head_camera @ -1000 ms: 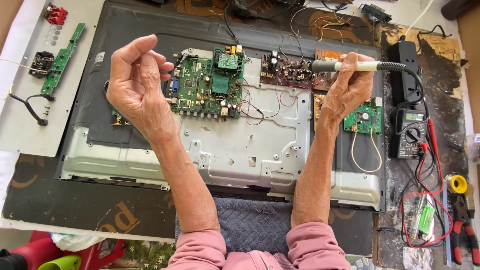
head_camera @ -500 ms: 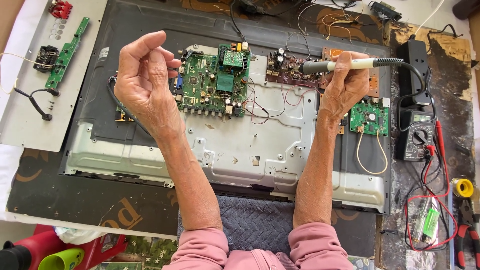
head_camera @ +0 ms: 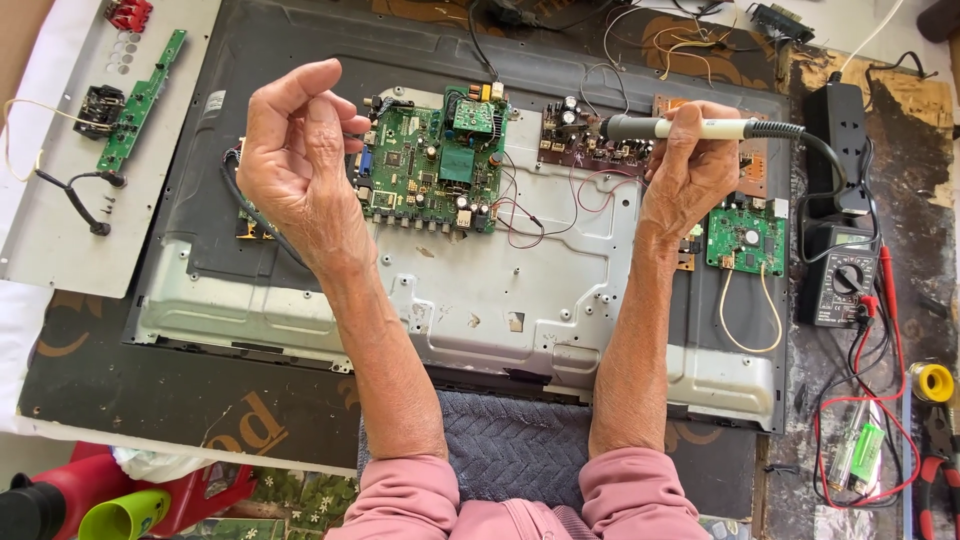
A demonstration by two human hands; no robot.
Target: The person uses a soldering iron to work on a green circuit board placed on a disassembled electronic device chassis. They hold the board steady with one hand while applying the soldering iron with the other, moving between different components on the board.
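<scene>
The right hand grips a soldering iron right of the green circuit board; the left hand (fingers curled, empty) hovers at its left edge.

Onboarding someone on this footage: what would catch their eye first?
Probably the two raised hands mid-frame: the right hand grips a soldering iron level, tip pointing left over the brown board, while the left hand is lifted with fingers pinched. Between them lies the big green circuit board on the grey metal chassis. A multimeter sits at far right.
</scene>
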